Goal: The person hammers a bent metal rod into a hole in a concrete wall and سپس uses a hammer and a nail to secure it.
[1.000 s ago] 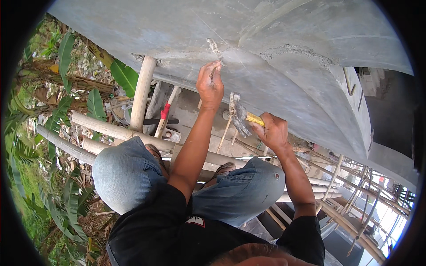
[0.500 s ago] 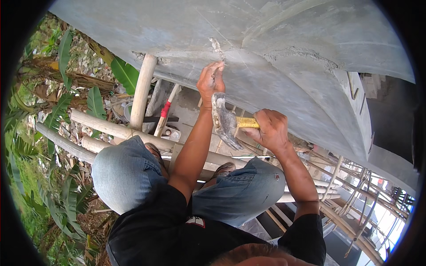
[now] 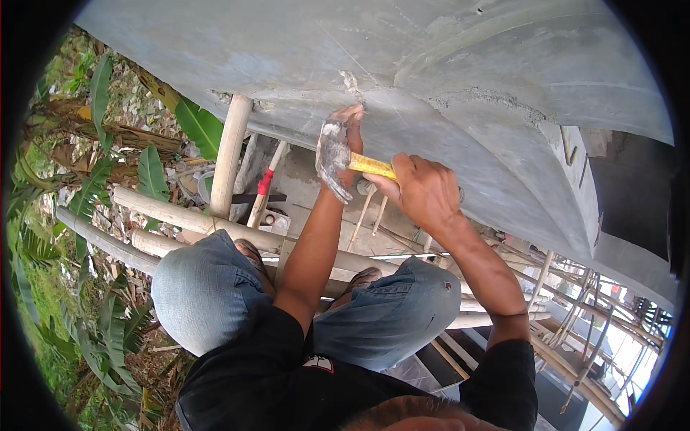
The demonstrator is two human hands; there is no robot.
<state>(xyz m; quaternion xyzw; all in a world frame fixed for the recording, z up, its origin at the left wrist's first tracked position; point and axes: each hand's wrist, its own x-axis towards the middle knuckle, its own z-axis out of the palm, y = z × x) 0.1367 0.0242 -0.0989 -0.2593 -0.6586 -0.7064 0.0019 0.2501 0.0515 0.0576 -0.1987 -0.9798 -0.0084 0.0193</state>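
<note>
A claw hammer (image 3: 333, 152) with a worn, grey-smeared head and a yellow handle is gripped in my right hand (image 3: 428, 190). Its head hangs over my left wrist and covers much of my left hand (image 3: 350, 117). That hand is up against the grey plastered wall (image 3: 431, 136), its visible fingers drawn together at the surface. Whatever they pinch is hidden. Just above the fingertips is a rough, chipped patch (image 3: 350, 80) in the plaster, with a thin scratched line running past it.
Thick bamboo poles (image 3: 176, 210) form the scaffold under my bent, jeans-covered legs. An upright pole (image 3: 231, 154) stands left of my hands, near a thinner pole with red wrapping (image 3: 265, 181). Banana leaves (image 3: 199, 128) grow at left. More bamboo scaffolding (image 3: 575, 316) lies at right.
The hammer and my right hand have moved left and slightly up, so the head now overlaps my left hand. My left hand stays at the same place on the wall.
</note>
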